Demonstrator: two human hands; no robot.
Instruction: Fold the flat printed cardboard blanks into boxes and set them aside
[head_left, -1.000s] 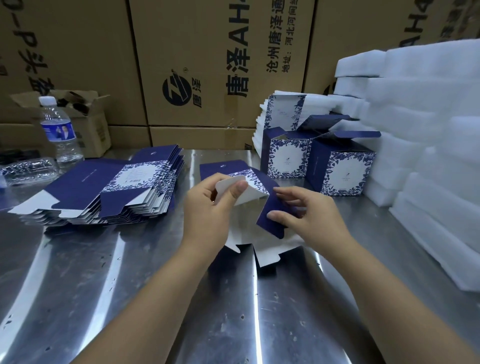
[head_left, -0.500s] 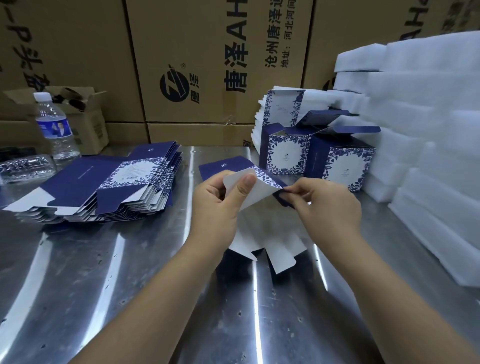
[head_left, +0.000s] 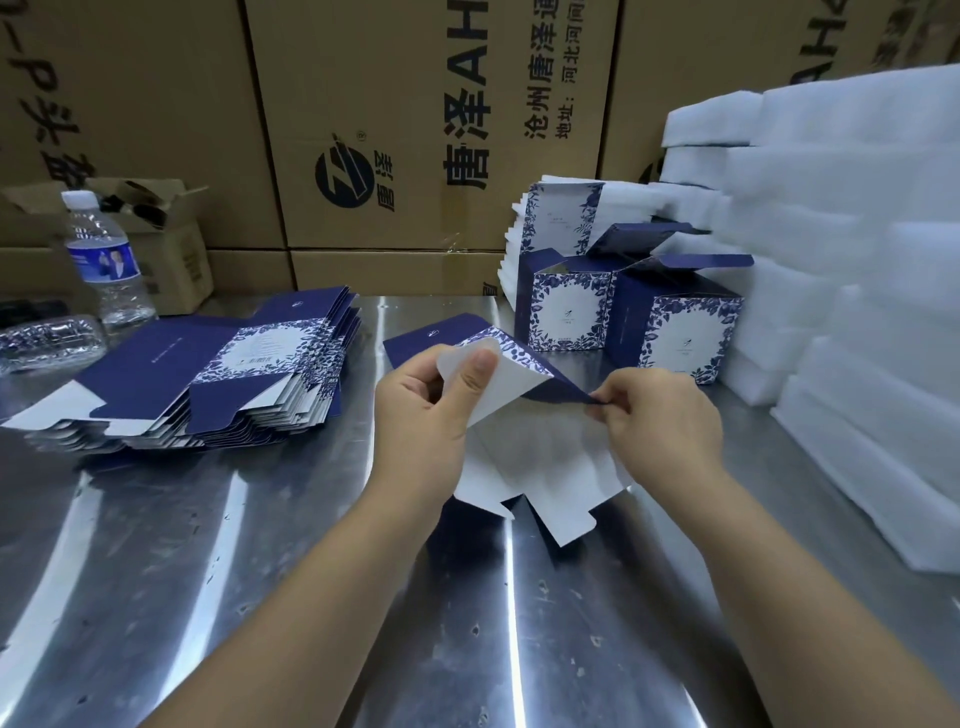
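a: where was the blank?
b: the blank (head_left: 524, 452) was held up over the middle of the table (head_left: 260, 597). it was partly opened, with its white inside facing the person. its bottom flaps hung toward the steel, and whether they touched it could not be told.
a: and the left hand?
b: the left hand (head_left: 423, 415) gripped a raised panel, with the thumb flat on the white face and the fingers curled behind.
a: the right hand?
b: the right hand (head_left: 662, 415) pinched the blue edge of the next panel between thumb and fingertips. it was near the left hand but apart from it.
a: any finished ones?
b: two boxes (head_left: 569, 306) stood upright side by side behind the hands, with their lids open. the right one was just beside the foam (head_left: 857, 234) piled along the right side.
a: and the unfolded ones?
b: a stack (head_left: 208, 374) of flat ones lay fanned on the left of the table, well apart from the hands. beyond it a capped bottle (head_left: 104, 260) stood upright. cartons (head_left: 363, 104) walled the back.
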